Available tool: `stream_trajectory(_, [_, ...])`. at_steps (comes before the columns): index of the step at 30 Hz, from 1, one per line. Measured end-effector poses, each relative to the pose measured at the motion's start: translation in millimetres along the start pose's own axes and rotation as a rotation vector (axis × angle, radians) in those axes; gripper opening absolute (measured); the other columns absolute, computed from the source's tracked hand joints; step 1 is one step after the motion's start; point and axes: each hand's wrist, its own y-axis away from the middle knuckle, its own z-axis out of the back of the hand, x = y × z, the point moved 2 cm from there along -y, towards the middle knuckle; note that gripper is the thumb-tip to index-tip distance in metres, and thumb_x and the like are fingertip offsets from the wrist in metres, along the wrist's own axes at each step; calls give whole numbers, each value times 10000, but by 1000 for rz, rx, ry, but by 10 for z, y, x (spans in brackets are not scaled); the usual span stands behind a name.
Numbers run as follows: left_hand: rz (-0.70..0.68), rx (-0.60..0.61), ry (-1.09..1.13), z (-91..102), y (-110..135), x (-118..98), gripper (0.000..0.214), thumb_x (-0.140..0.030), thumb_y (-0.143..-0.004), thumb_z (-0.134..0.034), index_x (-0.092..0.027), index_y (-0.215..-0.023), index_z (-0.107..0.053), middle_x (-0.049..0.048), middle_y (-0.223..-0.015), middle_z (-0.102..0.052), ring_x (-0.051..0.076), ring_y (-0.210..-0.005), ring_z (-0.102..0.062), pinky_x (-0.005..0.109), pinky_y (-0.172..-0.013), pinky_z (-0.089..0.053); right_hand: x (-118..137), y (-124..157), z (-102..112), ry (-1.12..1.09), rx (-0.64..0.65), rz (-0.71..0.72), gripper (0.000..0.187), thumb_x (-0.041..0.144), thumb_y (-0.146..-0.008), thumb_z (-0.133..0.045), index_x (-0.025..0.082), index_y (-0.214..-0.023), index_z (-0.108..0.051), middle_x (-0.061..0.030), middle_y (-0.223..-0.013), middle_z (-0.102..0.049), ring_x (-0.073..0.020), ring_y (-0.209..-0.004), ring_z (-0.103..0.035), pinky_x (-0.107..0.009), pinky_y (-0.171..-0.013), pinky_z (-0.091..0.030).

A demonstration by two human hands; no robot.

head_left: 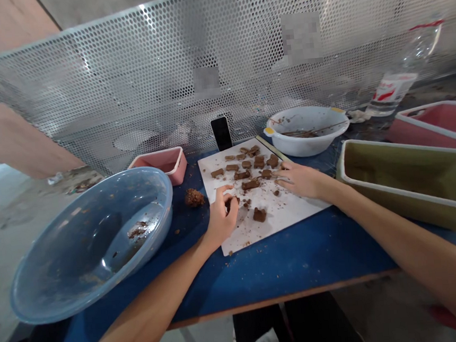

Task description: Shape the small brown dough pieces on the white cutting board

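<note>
Several brown clay-like pieces, some shaped like small bones, lie in rough rows on a white board point(280, 220). My left hand point(222, 218) is over the board's left side, fingers curled round a dark brown lump point(228, 205) they mostly hide. My right hand point(303, 179) rests at the board's right side, fingers spread, tips beside or touching a small brown piece point(266, 174). A bone-shaped piece point(250, 184) lies between the hands. Nearer me sits a separate brown piece point(259, 214), with crumbs around it. Left of the board is a rough brown clump point(194, 197).
On the blue table point(269, 274) stand a large blue basin point(34, 284), a pink container point(178, 167), a white basin point(309, 143) holding thin sticks, and a green trough point(406, 198). A phone point(221, 133) leans against perforated metal mesh point(135, 67). A plastic bottle point(394, 90) stands back right.
</note>
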Motion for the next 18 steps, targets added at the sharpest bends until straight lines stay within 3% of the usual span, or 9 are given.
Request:
stream_trajectory(6, [-7,0,0,4,8,6,235,-301,-1113,-516,-225,-1332,-549,-55,-742,-569,129,-583,-458,264,-586,-359,32,28,-42,-32,15,-33,530,466,-1137,-435,248,-1544,-695,-186,-1384,-668,-357,-1185,-742,-546,-998,-640])
stream_trajectory(11, [-11,1,-6,5,3,-8,240,-294,-1106,-511,-220,-1332,-544,-54,-734,-564,132,-584,-469,264,-590,-371,52,19,-12,-61,6,-47,537,486,-1125,-454,249,-1543,-692,-181,-1339,-669,-363,-1156,-745,-561,-1008,-636])
stream_trajectory(18, [-9,24,-22,-12,-5,-23,229,-309,-1100,-516,-227,-1313,-542,-35,-785,-604,141,-624,-511,259,-583,-367,271,6,84,-146,-54,74,412,431,-1119,-497,263,-1363,-782,-146,-1228,-694,-341,-1166,-713,-561,-1056,-613])
